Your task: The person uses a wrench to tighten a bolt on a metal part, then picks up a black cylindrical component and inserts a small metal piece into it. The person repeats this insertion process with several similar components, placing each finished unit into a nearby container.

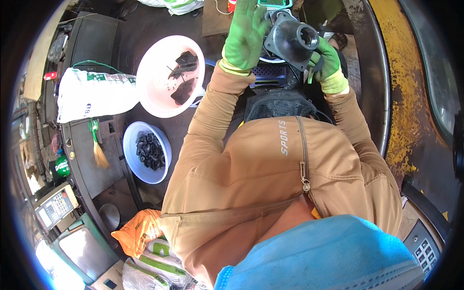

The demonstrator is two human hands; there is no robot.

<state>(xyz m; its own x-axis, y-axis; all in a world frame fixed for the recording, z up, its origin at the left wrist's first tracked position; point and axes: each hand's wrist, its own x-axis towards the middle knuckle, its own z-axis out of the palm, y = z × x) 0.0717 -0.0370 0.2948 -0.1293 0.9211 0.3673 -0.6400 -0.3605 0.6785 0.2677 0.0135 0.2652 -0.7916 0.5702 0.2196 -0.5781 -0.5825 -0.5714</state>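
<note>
My left hand (244, 41), in a green glove, is raised with its fingers stretched out. Its thumb side lies against or just beside the left edge of a black flanged housing (286, 37), with a round socket and bolt holes at the corners. At the housing's right edge, the fingers of my gloved right hand (329, 63) are curled round it. A short dark and green piece (312, 72) shows at those fingers; its kind is unclear. Below the housing is a purple slotted basket (270, 75), partly hidden by my left wrist.
To the left stand a pinkish-white basin (157, 79) with dark pieces and a pale blue basin (162, 175) with small black parts. Beyond them are a white sack (96, 96) and a brush (99, 150). A rusty yellow machine panel (401, 87) borders the right.
</note>
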